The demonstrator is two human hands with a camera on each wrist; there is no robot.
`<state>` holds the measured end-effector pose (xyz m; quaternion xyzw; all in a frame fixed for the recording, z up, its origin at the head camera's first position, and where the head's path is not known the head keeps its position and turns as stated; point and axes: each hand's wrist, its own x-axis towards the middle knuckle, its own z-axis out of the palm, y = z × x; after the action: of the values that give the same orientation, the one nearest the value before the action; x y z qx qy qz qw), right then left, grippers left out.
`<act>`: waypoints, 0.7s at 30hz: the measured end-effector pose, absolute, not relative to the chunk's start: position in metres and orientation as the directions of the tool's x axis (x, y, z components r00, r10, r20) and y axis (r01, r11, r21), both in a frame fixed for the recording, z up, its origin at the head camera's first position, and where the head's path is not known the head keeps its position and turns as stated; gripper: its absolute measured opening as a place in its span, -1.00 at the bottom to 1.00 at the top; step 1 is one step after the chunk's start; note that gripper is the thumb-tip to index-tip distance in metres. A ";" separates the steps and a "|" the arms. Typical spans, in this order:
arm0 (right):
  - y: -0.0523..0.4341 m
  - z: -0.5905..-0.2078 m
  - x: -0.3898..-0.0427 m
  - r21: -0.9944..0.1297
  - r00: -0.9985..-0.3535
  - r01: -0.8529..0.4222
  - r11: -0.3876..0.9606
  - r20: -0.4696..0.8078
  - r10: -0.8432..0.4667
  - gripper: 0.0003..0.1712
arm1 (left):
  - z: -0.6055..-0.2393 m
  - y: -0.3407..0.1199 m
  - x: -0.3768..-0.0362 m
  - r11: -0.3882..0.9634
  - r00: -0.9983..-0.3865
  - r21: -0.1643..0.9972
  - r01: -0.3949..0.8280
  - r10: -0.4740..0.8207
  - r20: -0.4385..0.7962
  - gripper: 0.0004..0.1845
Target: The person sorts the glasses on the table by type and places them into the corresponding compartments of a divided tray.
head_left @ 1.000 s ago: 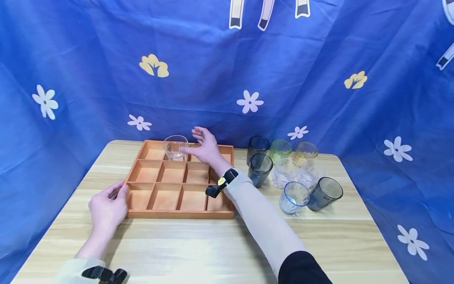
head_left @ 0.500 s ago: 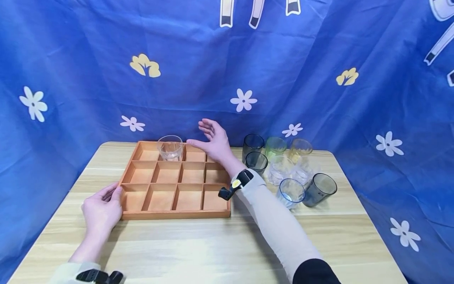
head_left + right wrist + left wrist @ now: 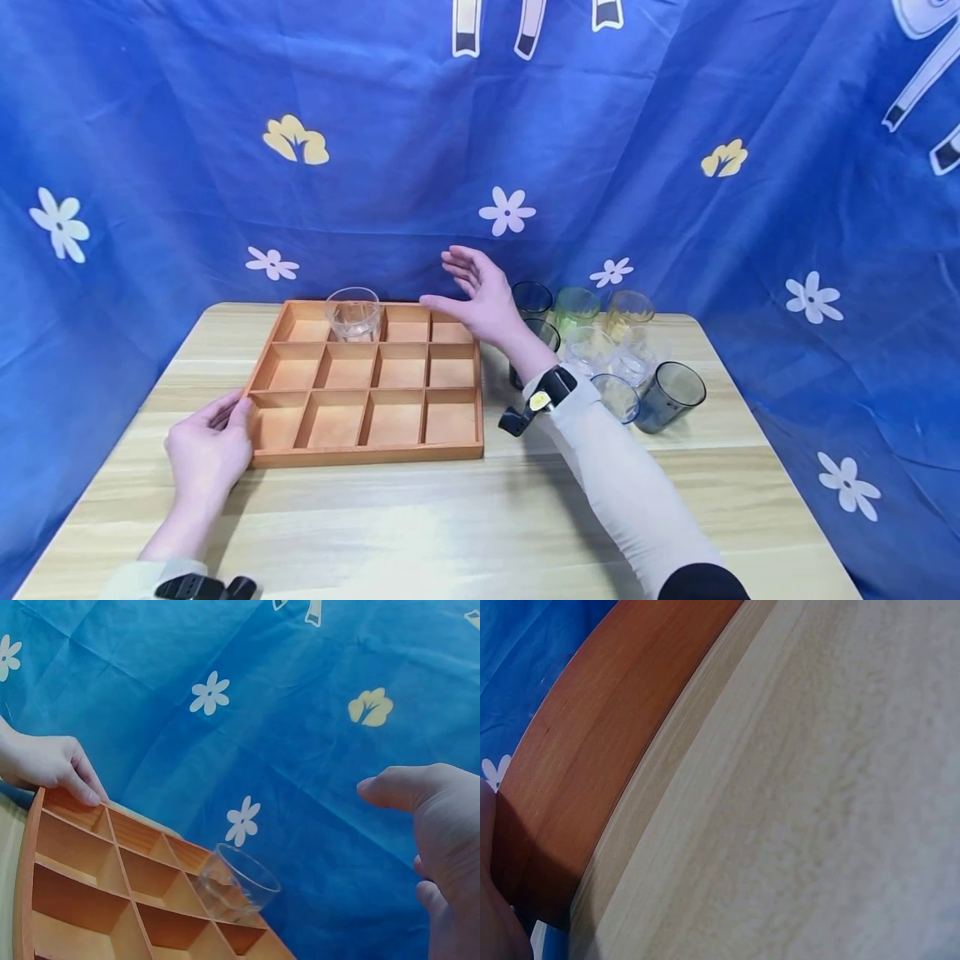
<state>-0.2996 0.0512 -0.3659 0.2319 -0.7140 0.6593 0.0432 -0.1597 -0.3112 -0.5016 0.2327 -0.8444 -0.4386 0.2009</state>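
- My left hand [image 3: 206, 450] rests flat-fingered against the wooden tray [image 3: 367, 454]'s near-left corner; I'd keep it braced there.
- My right hand [image 3: 483, 296], fingers spread and empty, hovers between the tray and the tumblers [image 3: 667, 396].
- The clear glass [image 3: 352, 314] sits in the far row; I'd approach the tumblers gently.

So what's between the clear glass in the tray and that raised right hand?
In the head view, only empty back-row tray compartments separate the clear glass from the right hand.
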 end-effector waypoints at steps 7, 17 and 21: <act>0.079 -0.359 -0.291 -0.897 -0.868 -0.442 -0.007 0.430 -0.250 -0.08 | -0.500 -0.312 -0.160 0.509 -0.812 0.835 -0.209 -0.566 0.141 -0.61; 0.121 -0.358 -0.272 -0.871 -0.848 -0.490 -0.035 0.486 -0.213 -0.12 | -0.500 -0.312 -0.159 0.514 -0.815 0.832 -0.211 -0.563 0.140 -0.60; 0.136 -0.360 -0.263 -0.870 -0.851 -0.494 -0.013 0.486 -0.201 -0.13 | -0.500 -0.312 -0.159 0.515 -0.815 0.829 -0.216 -0.563 0.137 -0.61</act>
<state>-0.2628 0.1359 -0.3598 0.2503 -0.6939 0.6661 0.1097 -0.1588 -0.3116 -0.5001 0.2297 -0.8473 -0.4355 0.1989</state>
